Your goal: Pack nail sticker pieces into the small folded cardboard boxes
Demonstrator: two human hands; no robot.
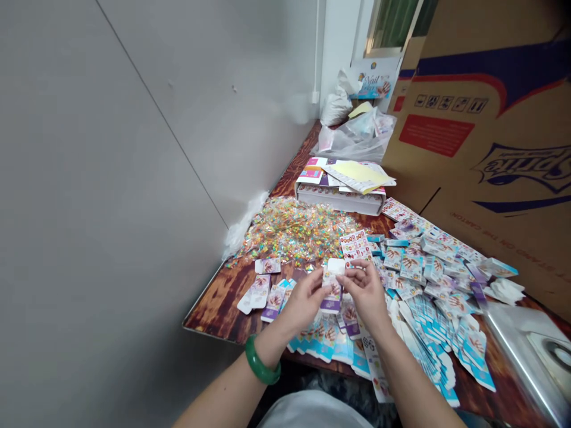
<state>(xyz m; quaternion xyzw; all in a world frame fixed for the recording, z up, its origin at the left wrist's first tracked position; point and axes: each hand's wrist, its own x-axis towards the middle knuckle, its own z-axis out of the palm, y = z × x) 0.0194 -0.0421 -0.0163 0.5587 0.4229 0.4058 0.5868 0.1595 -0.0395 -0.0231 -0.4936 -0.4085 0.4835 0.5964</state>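
Note:
My left hand (pixel 307 300) is closed on the left side of a small purple and white box (pixel 331 302), a flat carton printed with a hand picture. Its white flap (pixel 335 266) stands up at the top. From the other side, the thumb and fingers of my right hand (pixel 366 292) pinch the same carton. A sticker sheet (pixel 355 245) with small red and pink designs shows just beyond my right fingertips; whether they touch it I cannot tell. Below my hands lie several flat blue cartons (pixel 323 339) in an overlapping row, and purple ones (pixel 260 291) rest to the left.
A heap of small clear packets with colourful bits (pixel 298 229) lies behind my hands. Blue and white boxes (pixel 413 264) pile up at the right. Farther back are a white box (pixel 341 198) and plastic bags (pixel 357 134). A large cardboard carton (pixel 486 128) borders the wooden table (pixel 214 309).

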